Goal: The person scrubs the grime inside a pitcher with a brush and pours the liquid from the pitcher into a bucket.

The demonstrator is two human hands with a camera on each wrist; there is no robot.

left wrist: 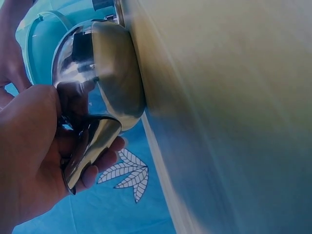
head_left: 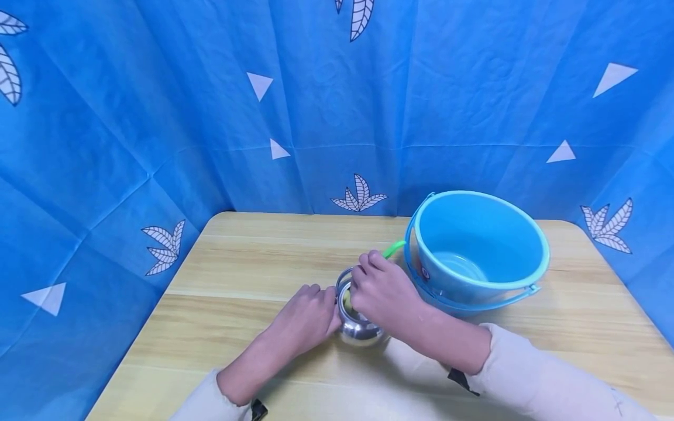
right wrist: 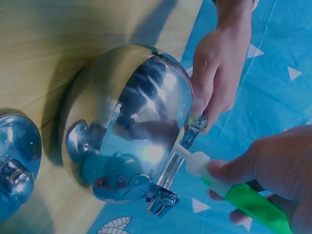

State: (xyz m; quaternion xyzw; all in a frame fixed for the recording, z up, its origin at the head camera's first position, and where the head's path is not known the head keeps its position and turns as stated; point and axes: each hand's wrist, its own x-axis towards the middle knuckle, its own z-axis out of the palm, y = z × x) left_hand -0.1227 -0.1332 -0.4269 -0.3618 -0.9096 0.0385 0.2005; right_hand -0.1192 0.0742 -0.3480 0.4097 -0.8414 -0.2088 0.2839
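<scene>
A shiny steel teapot [head_left: 360,333] stands uncovered on the table, its swing handle folded beside the opening. My left hand [head_left: 306,317] grips its spout [left wrist: 92,151], fingers curled around the metal in the left wrist view. With my right hand [head_left: 387,295] I hold a green-handled brush [right wrist: 253,207] with a white neck, its thin shaft reaching into the pot's mouth. The brush head is mostly hidden inside the pot. A steel lid [right wrist: 17,161] with a knob lies on the table next to the pot in the right wrist view.
A light-blue bucket [head_left: 484,234] with its handle hanging down stands just right of the pot. The wooden table [head_left: 253,257] has rounded far corners. A blue curtain [head_left: 326,105] with leaf and triangle prints surrounds the table's back and sides.
</scene>
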